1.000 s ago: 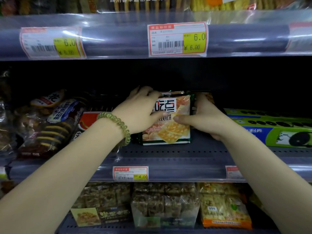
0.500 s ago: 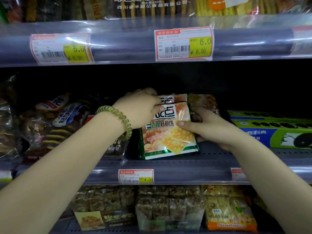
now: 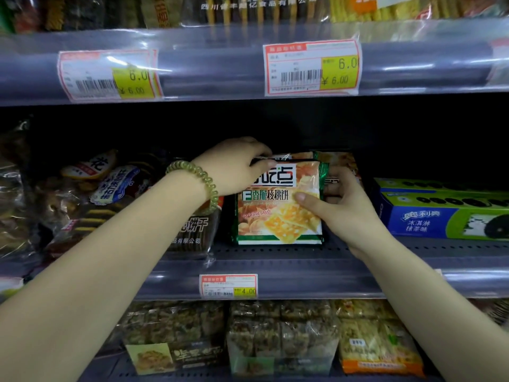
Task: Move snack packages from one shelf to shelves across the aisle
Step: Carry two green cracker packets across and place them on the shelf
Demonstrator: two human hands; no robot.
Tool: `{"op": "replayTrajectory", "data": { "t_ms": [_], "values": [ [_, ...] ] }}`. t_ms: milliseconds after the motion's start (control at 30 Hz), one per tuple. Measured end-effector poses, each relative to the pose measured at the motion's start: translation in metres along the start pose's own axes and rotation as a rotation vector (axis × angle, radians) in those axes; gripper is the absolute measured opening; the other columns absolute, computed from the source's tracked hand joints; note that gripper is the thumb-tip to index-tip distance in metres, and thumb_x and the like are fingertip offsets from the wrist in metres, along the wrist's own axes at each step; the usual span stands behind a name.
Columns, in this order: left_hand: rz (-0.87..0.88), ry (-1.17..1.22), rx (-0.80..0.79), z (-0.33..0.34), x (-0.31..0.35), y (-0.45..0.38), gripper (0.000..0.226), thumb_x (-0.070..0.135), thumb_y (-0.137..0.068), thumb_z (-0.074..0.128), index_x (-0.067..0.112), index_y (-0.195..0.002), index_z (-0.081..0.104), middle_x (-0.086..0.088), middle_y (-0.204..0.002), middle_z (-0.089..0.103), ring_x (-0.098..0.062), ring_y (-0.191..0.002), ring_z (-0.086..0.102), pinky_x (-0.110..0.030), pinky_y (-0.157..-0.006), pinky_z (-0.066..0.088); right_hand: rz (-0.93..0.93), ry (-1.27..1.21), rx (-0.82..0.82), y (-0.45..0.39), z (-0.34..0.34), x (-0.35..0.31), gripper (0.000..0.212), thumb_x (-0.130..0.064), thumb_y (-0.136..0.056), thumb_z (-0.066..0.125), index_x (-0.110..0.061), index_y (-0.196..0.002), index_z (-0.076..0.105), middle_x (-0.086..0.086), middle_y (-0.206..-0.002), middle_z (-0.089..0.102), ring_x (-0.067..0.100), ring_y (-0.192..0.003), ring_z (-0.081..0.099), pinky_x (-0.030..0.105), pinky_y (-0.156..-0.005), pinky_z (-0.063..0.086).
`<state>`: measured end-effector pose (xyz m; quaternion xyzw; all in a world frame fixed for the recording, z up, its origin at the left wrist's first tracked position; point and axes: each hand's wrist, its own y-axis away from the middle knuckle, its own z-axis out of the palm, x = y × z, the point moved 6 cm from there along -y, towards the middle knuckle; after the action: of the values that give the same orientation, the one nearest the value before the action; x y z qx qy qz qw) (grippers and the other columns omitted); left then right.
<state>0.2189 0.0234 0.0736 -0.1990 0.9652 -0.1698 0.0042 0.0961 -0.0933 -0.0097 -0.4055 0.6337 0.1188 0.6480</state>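
2 hands (image 3: 237, 166) (image 3: 347, 205) on 1 of 2 cracker packs (image 3: 278, 208).

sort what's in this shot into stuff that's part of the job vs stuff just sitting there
In the job: cracker pack, left hand, right hand, middle shelf.

Just sitting there: blue cookie box, biscuit bags, price tags, bracelet.

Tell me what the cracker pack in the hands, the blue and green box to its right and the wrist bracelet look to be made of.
Cracker pack: glossy printed plastic film, judging by its sheen and crimped edges. Blue and green box: probably printed cardboard, with flat faces and sharp corners. Bracelet: translucent green beads, perhaps stone, glass or resin; the look leaves it open.
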Motion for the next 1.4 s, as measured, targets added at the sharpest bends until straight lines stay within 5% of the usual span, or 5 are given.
{"op": "replayTrajectory", "data": {
  "t_ms": [333, 500, 767, 1133, 1400],
  "values": [
    [0.004, 0.033, 0.053, 0.008, -0.001, 0.009, 0.044, 0.035, -0.100, 0.038, 0.021, -0.141, 0.043, -0.001, -0.156, 0.028, -0.018, -0.143, 0.027, -0.025, -0.114, 0.018, 0.123, 0.032, -0.053, -0.004, -0.001, 0.005, 0.086, -0.053, -0.051, 0.082, -0.024, -0.124, 0.048, 0.004, -0.116, 0.064, 0.024, -0.104, 0.066, 0.045, -0.089, 0.055],
    [0.015, 0.096, 0.118, 0.000, 0.000, 0.020, 0.045, 0.034, -0.097, 0.046, 0.021, -0.140, 0.044, -0.001, -0.143, 0.047, -0.019, -0.125, 0.049, -0.022, -0.099, 0.034, 0.121, 0.073, -0.043, -0.003, -0.004, 0.006, 0.113, -0.070, -0.035, 0.080, -0.021, -0.131, 0.047, 0.002, -0.121, 0.063, 0.023, -0.105, 0.066, 0.044, -0.090, 0.054],
    [0.073, 0.127, 0.214, -0.001, 0.004, 0.039, 0.052, 0.031, -0.091, 0.057, 0.021, -0.141, 0.044, 0.001, -0.154, 0.032, -0.014, -0.140, 0.030, -0.022, -0.113, 0.019, 0.091, 0.138, -0.015, 0.009, -0.008, -0.004, 0.079, -0.041, -0.069, 0.079, -0.017, -0.135, 0.045, 0.000, -0.126, 0.058, 0.019, -0.111, 0.061, 0.043, -0.095, 0.052],
    [0.294, 0.337, 0.245, 0.006, 0.067, 0.061, 0.031, 0.033, -0.091, 0.057, 0.027, -0.121, 0.062, 0.011, -0.118, 0.062, -0.003, -0.111, 0.055, -0.020, -0.096, 0.042, -0.177, 0.457, 0.201, 0.061, -0.037, -0.046, 0.020, -0.022, -0.090, 0.062, -0.019, -0.109, 0.062, -0.016, -0.096, 0.064, -0.005, -0.091, 0.062, 0.006, -0.069, 0.048],
    [0.447, 0.583, 0.114, 0.036, 0.133, 0.068, 0.035, 0.029, -0.093, 0.053, 0.028, -0.129, 0.055, 0.015, -0.113, 0.062, 0.004, -0.102, 0.058, -0.021, -0.091, 0.050, -0.099, 0.526, 0.326, 0.126, -0.101, -0.041, 0.021, -0.025, -0.093, 0.055, -0.024, -0.114, 0.060, -0.015, -0.100, 0.063, -0.001, -0.094, 0.059, 0.007, -0.076, 0.047]
  ]
}}
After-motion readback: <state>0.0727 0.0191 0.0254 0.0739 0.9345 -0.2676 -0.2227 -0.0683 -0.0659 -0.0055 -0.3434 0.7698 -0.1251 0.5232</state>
